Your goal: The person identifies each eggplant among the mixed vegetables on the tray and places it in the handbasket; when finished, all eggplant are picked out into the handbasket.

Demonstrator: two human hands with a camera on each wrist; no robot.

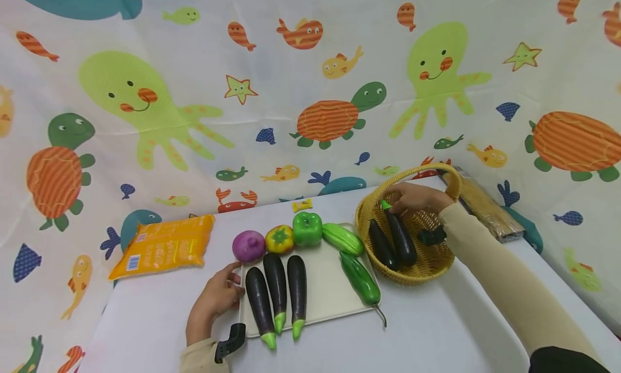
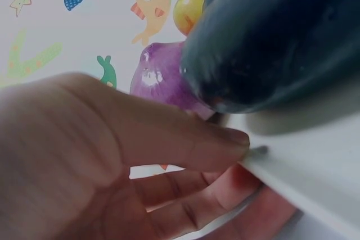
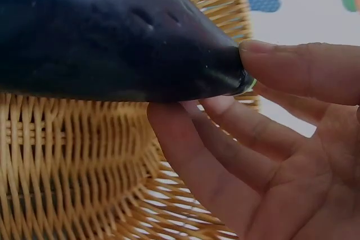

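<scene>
Two eggplants (image 1: 400,236) in basket (image 1: 439,264), one pinched near stem between right hand (image 1: 413,197)'s thumb and fingers. Three more on tray (image 1: 322,282), right of left hand (image 1: 219,294), which grips tray edge. Beyond left hand: one onion (image 1: 249,246). White table (image 1: 412,330); sea-animal backdrop (image 1: 291,76).

White table (image 1: 150,319), sea-creature cloth (image 1: 281,103) behind (kind of room unclear).
</scene>
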